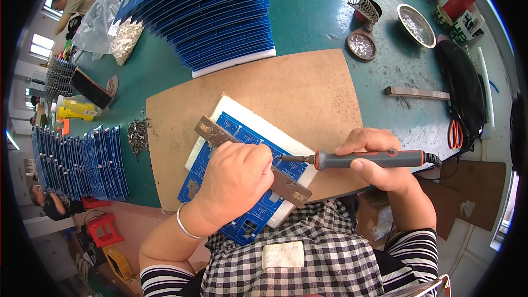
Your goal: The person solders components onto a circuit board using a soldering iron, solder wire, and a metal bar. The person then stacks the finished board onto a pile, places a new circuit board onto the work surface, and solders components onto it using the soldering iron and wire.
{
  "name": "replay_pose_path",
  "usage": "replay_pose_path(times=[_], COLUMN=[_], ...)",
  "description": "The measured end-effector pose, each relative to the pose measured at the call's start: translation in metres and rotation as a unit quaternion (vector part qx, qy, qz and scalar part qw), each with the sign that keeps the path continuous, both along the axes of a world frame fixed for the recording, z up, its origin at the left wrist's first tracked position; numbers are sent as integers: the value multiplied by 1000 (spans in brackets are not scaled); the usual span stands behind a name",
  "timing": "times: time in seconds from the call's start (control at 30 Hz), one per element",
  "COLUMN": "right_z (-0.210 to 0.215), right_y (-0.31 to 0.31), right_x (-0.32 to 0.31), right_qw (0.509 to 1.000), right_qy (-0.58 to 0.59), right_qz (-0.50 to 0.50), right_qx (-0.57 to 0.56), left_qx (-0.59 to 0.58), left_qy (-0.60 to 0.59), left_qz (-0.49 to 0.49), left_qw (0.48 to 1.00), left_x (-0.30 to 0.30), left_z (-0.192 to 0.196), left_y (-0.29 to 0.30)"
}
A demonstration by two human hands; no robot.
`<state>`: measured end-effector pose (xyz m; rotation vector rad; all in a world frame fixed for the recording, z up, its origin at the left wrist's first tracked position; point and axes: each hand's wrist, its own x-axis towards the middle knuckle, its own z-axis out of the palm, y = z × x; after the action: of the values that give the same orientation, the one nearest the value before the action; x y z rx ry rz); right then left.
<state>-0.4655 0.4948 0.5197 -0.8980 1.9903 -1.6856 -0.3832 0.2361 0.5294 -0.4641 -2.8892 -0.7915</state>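
My right hand (379,154) grips a grey and orange soldering iron (374,159) like a pen. Its tip points left and meets the blue circuit board (242,126) just beyond my left knuckles; whether it touches the board I cannot tell. My left hand (237,179) is closed over a flat brown bar (290,186) that lies slantwise across the board. The fingertips are hidden under that hand. Beneath the board is a white foam pad (228,105), resting on a brown hardboard sheet (308,88).
A tall stack of blue boards (214,16) stands at the back, more boards (82,162) at the left. To the right are a coiled iron stand (363,8), a metal bowl (416,26), a bar (416,93) and orange-handled scissors (455,133). Small clippings (137,136) lie beside the sheet.
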Motion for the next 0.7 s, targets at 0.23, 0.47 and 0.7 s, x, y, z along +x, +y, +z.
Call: replay_pose_path(times=[0.23,0.47,0.7], right_z=[1,1,7], right_y=[-5,-7,-2], right_x=[0,-4,-6], right_qw=[1000,1000,1000], right_qy=[-3,-5,-9], right_qz=[-5,3,6], right_qx=[10,11,17], left_qx=[-16,23,110], left_qy=[9,-4,-52], left_qz=[17,39,109], left_qw=[1000,999,986], left_x=[-1,7,14], left_z=[2,6,2], left_y=[-3,-13,-10])
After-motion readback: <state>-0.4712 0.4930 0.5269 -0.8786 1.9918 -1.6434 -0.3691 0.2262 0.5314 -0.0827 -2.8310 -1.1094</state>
